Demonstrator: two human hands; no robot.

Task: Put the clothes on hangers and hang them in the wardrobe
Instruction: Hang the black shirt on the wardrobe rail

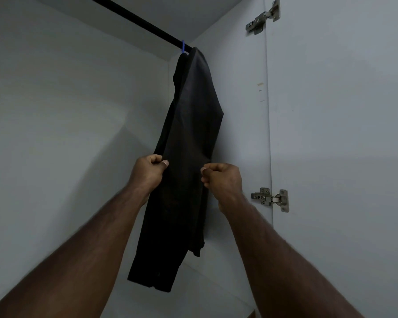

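Note:
A black garment hangs from a blue hanger, whose hook sits on the black wardrobe rail close to the right side wall. The cloth hangs long and narrow, reaching down toward the wardrobe floor. My left hand pinches the garment's left edge about halfway down, thumb on the front. My right hand grips the right edge at the same height, fingers curled. Both arms reach up into the wardrobe.
The wardrobe interior is white, with a back panel and a right side wall. The open door stands at the right on two metal hinges. No other hanger shows on the rail.

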